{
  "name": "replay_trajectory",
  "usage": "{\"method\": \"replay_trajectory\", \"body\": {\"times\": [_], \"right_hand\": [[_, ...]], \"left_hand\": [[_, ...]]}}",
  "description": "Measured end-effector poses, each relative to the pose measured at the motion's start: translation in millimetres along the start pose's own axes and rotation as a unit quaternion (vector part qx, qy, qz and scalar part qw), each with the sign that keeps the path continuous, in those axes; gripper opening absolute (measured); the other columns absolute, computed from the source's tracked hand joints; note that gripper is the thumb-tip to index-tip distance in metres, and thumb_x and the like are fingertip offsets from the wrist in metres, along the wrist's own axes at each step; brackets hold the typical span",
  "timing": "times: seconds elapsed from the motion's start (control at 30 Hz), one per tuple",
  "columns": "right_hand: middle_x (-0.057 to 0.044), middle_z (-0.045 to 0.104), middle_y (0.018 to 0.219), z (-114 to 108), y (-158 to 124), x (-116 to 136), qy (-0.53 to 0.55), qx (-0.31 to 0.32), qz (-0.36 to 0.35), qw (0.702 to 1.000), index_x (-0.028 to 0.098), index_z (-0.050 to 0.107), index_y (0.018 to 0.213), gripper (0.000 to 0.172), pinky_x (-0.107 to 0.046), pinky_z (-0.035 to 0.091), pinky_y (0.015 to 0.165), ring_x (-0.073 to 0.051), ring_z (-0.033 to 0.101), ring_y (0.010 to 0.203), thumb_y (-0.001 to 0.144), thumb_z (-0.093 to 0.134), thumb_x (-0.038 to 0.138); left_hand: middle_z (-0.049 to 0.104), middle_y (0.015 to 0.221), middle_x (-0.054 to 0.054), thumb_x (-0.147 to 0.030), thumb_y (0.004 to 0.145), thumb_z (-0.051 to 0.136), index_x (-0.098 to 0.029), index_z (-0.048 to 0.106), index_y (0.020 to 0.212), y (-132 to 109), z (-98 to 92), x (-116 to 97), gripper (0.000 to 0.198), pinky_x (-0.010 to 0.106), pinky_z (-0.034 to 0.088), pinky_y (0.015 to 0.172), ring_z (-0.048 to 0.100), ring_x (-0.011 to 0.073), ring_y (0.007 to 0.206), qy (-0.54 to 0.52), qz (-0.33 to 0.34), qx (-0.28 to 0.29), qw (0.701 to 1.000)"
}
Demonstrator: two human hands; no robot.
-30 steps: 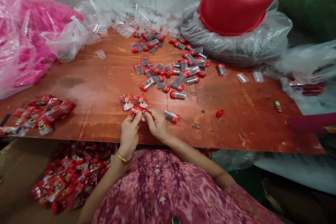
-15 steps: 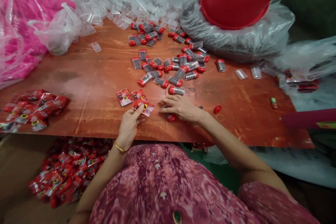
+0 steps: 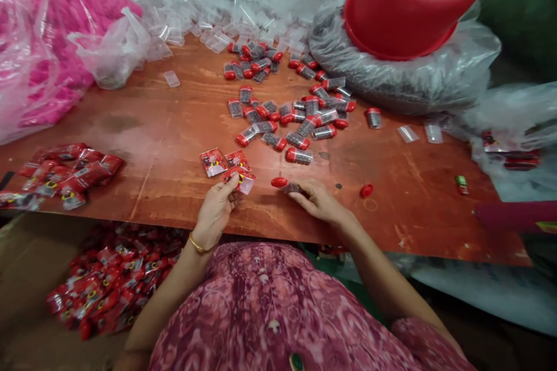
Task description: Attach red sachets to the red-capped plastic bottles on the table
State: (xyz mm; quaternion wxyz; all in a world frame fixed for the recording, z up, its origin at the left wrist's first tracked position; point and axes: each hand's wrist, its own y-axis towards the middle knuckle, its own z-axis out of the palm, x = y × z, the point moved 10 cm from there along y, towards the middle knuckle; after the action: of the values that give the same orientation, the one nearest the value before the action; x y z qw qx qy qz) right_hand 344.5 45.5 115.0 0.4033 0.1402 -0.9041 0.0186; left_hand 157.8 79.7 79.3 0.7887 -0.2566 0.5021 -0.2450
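Observation:
Between the thumb and fingers of my left hand (image 3: 216,208) is a red printed packet (image 3: 246,181) with a clear end. Two more red packets, one of them at the left (image 3: 213,162), lie flat just beyond it. My right hand (image 3: 319,200) pinches the clear end of a small red-capped container (image 3: 279,182), its cap pointing left toward the packet. Beyond my right hand another red-capped container (image 3: 299,156) lies on its side. Several similar dark-filled containers (image 3: 311,107) are scattered farther back on the wooden table (image 3: 165,122).
Filled red packets (image 3: 72,174) lie at the table's left; more (image 3: 108,278) are piled below its front edge. Clear empty cases (image 3: 217,40), a pink-filled bag (image 3: 43,40) and a red bucket (image 3: 413,6) on a grey bag stand behind. A red cap (image 3: 366,190) lies to the right.
My right hand has gone from covering the red-capped container to pinching it by its clear end, with the cap now turned left. My left hand still holds the packet. The view has shifted slightly.

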Motion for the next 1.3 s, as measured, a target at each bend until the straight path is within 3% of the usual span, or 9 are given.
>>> {"method": "replay_trajectory", "body": {"times": [0.1, 0.33, 0.53, 0.8, 0.97, 1.3], "right_hand": [[-0.006, 0.066, 0.092, 6, -5, 4, 0.136, -0.015, 0.026, 0.990, 0.018, 0.059, 0.106, 0.031, -0.030, 0.046, 0.072, -0.018, 0.059, 0.079, 0.091, 0.042, 0.039], [0.003, 0.052, 0.060, 16, -7, 15, 0.284, -0.020, 0.083, 0.955, 0.018, 0.059, 0.083, 0.027, -0.023, 0.038, 0.054, -0.011, 0.046, 0.053, 0.085, 0.051, 0.043], [0.005, 0.044, 0.052, 10, -1, 21, 0.296, -0.034, 0.107, 0.948, 0.019, 0.055, 0.068, 0.021, -0.023, 0.031, 0.050, -0.010, 0.038, 0.049, 0.079, 0.055, 0.037], [0.005, 0.043, 0.049, 18, 2, 13, 0.319, -0.050, 0.159, 0.933, 0.019, 0.048, 0.057, 0.028, -0.022, 0.028, 0.047, -0.009, 0.037, 0.047, 0.074, 0.057, 0.040], [0.005, 0.044, 0.048, 26, 2, 13, 0.358, -0.057, 0.161, 0.918, 0.019, 0.049, 0.058, 0.030, -0.023, 0.029, 0.046, -0.009, 0.038, 0.045, 0.075, 0.058, 0.042], [0.005, 0.046, 0.049, 43, 5, 18, 0.410, -0.064, 0.159, 0.896, 0.019, 0.053, 0.066, 0.031, -0.022, 0.032, 0.045, -0.008, 0.040, 0.044, 0.078, 0.057, 0.047]], "left_hand": [[0.065, 0.055, -0.001, -0.031, 0.052, 0.084, -0.014, 0.061, 0.065, 0, 5.1, 0, 0.031, 0.017, 0.043, 0.045, 0.055, 0.0075, 0.044, 0.000, 0.000, 0.012, 1.000], [0.065, 0.055, 0.000, -0.038, 0.052, 0.083, -0.013, 0.062, 0.063, 2, 13.6, -1, 0.034, 0.018, 0.042, 0.047, 0.055, 0.0076, 0.045, 0.029, 0.018, 0.045, 0.998], [0.064, 0.055, 0.001, -0.046, 0.048, 0.082, -0.012, 0.065, 0.062, 1, 12.9, -2, 0.040, 0.019, 0.041, 0.047, 0.053, 0.0076, 0.044, 0.074, 0.045, 0.041, 0.995], [0.067, 0.058, 0.001, -0.045, 0.045, 0.083, -0.013, 0.070, 0.063, -3, 19.1, -9, 0.039, 0.022, 0.044, 0.054, 0.054, 0.0098, 0.051, 0.092, 0.100, 0.049, 0.990], [0.070, 0.070, 0.001, -0.041, 0.050, 0.082, -0.014, 0.072, 0.072, -3, 18.9, -18, 0.036, 0.023, 0.046, 0.065, 0.057, 0.0103, 0.062, 0.099, 0.155, 0.043, 0.982], [0.070, 0.072, 0.001, -0.031, 0.047, 0.084, -0.014, 0.069, 0.071, -4, 21.2, -10, 0.033, 0.024, 0.048, 0.068, 0.059, 0.0113, 0.065, 0.069, 0.158, 0.057, 0.983]]}}
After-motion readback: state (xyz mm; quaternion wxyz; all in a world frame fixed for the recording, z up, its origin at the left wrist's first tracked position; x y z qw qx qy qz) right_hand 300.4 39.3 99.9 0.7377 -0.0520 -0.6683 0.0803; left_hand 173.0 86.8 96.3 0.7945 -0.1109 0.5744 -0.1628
